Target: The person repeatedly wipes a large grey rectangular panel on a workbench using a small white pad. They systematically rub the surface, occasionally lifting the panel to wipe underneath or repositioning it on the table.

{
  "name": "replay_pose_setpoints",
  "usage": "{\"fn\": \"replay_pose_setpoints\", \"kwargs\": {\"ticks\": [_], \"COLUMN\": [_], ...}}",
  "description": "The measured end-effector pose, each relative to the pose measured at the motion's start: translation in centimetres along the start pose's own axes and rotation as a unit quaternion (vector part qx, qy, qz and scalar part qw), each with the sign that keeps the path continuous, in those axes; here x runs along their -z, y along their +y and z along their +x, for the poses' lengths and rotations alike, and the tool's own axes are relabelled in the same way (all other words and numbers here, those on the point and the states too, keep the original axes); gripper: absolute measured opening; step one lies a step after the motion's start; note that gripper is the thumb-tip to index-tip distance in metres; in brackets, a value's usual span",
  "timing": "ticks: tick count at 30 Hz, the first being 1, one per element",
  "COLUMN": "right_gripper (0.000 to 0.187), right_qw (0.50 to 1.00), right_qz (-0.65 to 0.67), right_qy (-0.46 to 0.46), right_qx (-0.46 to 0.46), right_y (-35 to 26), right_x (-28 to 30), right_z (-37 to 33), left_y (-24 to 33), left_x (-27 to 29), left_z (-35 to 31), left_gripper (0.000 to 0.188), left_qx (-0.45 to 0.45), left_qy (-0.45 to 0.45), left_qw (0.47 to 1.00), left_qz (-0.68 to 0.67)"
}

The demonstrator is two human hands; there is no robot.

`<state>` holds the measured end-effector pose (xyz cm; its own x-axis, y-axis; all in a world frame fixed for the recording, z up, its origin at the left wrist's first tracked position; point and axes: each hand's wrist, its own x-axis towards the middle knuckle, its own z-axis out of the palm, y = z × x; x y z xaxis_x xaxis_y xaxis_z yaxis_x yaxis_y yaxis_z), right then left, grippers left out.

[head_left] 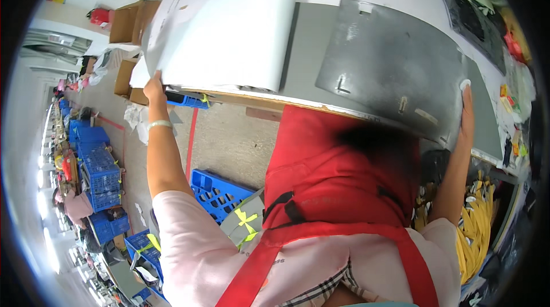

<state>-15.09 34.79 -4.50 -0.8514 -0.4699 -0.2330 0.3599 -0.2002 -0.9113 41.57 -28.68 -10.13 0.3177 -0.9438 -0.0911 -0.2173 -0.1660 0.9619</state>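
Note:
A large white sheet (229, 43), folded or rolled over along its right side, lies on the left part of the table. My left hand (154, 88) is closed on the sheet's near left corner. To the right rests a dark grey, slightly curved panel (389, 66) with small slots and pale scuffs. My right hand (467, 115) is at the panel's right edge, its fingers together around a small white rounded piece (465, 84). What that piece is, I cannot make out. A flat grey board (310, 49) shows between sheet and panel.
The table's front edge (252, 96) runs close to my red apron (338, 175). Cardboard boxes (133, 23) stand at the far left. On the floor are a blue crate (220, 195) and stacked blue crates (100, 169). Yellow strips (476, 232) hang at the lower right.

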Motion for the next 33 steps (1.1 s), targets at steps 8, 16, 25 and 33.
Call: {"fn": "replay_pose_setpoints", "kwargs": {"ticks": [8, 16, 25, 33], "right_gripper": [0.052, 0.026, 0.017, 0.017], "right_qw": [0.969, 0.951, 0.964, 0.980], "right_qz": [-0.210, -0.275, -0.204, -0.135], "right_qy": [-0.042, 0.064, 0.020, 0.028], "right_qx": [0.120, 0.127, 0.168, 0.147], "right_y": [2.5, -0.4, -0.6, -1.7], "right_x": [-3.4, -2.4, 0.0, 4.5], "right_z": [2.1, 2.4, -0.2, -2.1], "left_y": [2.9, 15.0, 11.4, 9.6], "left_x": [15.6, -3.2, -12.8, -16.2], "left_z": [8.4, -21.5, -44.6, -52.6], "left_gripper": [0.046, 0.044, 0.018, 0.016], "left_qx": [-0.392, -0.541, -0.568, -0.515], "left_qy": [0.030, -0.119, -0.460, -0.551], "left_qw": [0.604, 0.817, 0.676, 0.654], "left_qz": [0.693, 0.158, 0.093, 0.060]}}
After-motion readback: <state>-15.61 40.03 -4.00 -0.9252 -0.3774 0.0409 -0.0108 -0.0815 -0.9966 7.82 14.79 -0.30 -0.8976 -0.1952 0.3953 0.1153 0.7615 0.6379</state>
